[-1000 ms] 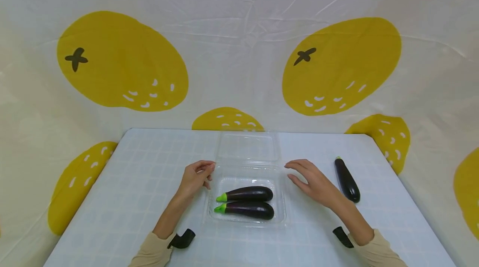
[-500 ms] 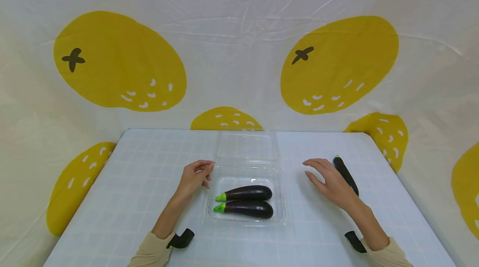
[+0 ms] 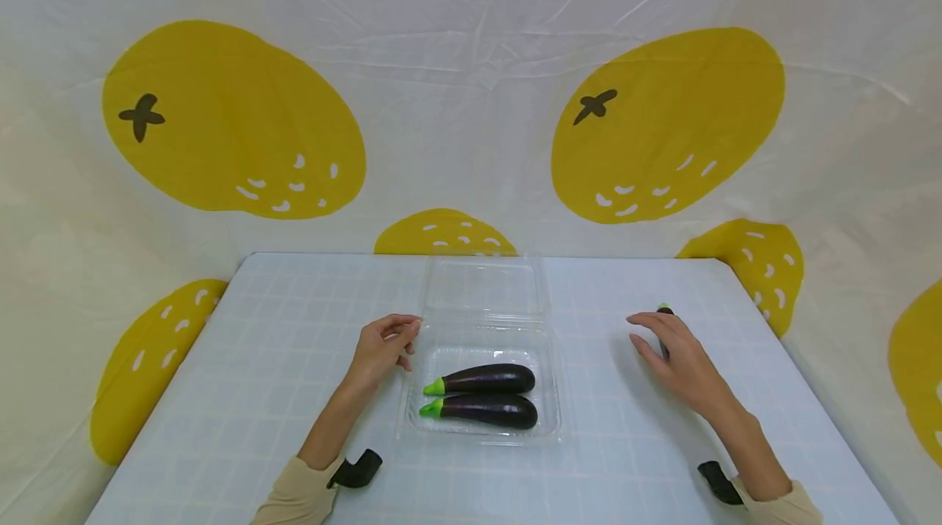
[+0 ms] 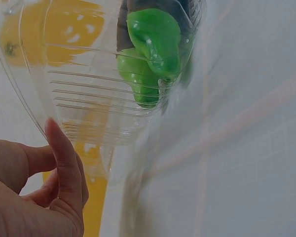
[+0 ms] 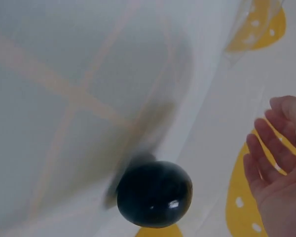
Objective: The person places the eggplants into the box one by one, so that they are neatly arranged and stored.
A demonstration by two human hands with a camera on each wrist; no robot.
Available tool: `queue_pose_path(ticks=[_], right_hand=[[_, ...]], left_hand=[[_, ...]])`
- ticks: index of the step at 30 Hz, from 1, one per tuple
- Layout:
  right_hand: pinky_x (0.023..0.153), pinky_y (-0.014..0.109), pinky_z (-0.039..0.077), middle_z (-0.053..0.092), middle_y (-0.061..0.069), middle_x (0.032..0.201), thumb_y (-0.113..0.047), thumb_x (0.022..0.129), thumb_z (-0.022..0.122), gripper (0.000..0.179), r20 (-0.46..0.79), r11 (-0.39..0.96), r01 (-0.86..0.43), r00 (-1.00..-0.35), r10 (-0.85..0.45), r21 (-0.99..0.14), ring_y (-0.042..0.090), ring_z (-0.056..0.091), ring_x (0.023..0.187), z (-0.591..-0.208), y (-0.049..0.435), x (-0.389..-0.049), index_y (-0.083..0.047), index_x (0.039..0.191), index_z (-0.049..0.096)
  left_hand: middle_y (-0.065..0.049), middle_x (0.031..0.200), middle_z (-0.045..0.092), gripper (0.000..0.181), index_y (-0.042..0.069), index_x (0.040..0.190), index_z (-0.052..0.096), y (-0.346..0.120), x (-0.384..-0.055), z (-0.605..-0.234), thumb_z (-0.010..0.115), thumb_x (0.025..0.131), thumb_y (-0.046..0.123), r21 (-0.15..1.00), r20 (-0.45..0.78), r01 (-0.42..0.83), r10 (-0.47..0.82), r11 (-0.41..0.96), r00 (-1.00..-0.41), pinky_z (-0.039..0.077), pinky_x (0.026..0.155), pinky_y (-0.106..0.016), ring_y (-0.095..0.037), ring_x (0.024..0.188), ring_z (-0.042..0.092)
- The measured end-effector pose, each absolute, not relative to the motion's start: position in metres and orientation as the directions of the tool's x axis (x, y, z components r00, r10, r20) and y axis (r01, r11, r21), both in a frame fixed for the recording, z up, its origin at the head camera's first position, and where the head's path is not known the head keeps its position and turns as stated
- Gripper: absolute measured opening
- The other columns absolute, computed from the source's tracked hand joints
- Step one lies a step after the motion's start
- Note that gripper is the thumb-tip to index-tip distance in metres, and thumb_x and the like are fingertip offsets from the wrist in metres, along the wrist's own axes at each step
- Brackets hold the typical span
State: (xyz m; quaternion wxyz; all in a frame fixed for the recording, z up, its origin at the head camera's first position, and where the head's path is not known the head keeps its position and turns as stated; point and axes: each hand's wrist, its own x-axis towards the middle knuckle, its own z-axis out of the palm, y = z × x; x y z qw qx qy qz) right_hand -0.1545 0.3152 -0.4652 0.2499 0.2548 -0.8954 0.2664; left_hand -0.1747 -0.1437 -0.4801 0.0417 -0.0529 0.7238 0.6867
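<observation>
A clear plastic clamshell container [image 3: 553, 427] lies opened out, its lid [image 3: 486, 286] folded back behind it. In its base are two dark eggplants, one farther [image 3: 493, 379] and one nearer [image 3: 489, 410], green stems to the left. At the container's left rim, my left hand [image 3: 383, 352] pinches the edge between thumb and index finger; the left wrist view shows the fingertip [image 4: 50, 123] over the rim. My right hand [image 3: 680, 365] hovers above a third eggplant [image 3: 666, 309], fingers apart and loosely bent. It hides most of that eggplant, whose rounded end shows in the right wrist view.
A white table [image 3: 309, 296] with a faint grid pattern carries everything. Behind and beside it hangs a pale sheet [image 3: 456, 100] printed with large yellow fruit. A black strap piece [image 3: 356, 469] sits at the left wrist, another [image 3: 719, 482] at the right.
My right hand has moved rightward from beside the container to above the third eggplant, covering more of it. The left hand, container and two eggplants inside have stayed put.
</observation>
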Motion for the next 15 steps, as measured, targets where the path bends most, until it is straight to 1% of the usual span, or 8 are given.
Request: queue_pose_path(ticks=[3, 9, 15], right_hand=[[0.104, 0.003, 0.026, 0.067, 0.015, 0.114, 0.013, 0.078, 0.079, 0.041, 0.592, 0.728, -0.583, -0.746, -0.304, -0.361, 0.029, 0.054, 0.106, -0.467, 0.322, -0.153, 0.002, 0.116, 0.069], [0.103, 0.001, 0.022, 0.064, 0.018, 0.119, 0.011, 0.082, 0.078, 0.039, 0.56, 0.752, -0.521, -0.791, -0.247, -0.404, 0.036, 0.053, 0.111, -0.468, 0.335, -0.149, 0.001, 0.118, 0.068], [0.103, 0.0, 0.017, 0.062, 0.02, 0.121, 0.009, 0.083, 0.078, 0.039, 0.528, 0.782, -0.478, -0.818, -0.23, -0.4, 0.041, 0.052, 0.115, -0.472, 0.345, -0.146, 0.002, 0.12, 0.067]], left_hand=[[-0.017, 0.091, 0.064, 0.029, -0.007, 0.119, 0.068, -0.143, -0.174, -0.48, 0.07, 0.1, 0.015, 0.989, -0.135, -0.136, -0.021, 0.053, -0.991, 0.051, 0.047, -0.023, -0.014, 0.065, 0.056], [-0.017, 0.091, 0.064, 0.029, -0.006, 0.119, 0.069, -0.143, -0.175, -0.479, 0.071, 0.1, 0.015, 0.989, -0.138, -0.139, -0.023, 0.05, -0.99, 0.051, 0.047, -0.024, -0.014, 0.065, 0.056], [-0.017, 0.09, 0.064, 0.031, -0.006, 0.12, 0.068, -0.143, -0.175, -0.478, 0.072, 0.099, 0.017, 0.988, -0.142, -0.143, -0.023, 0.057, -0.99, 0.052, 0.047, -0.024, -0.015, 0.065, 0.056]])
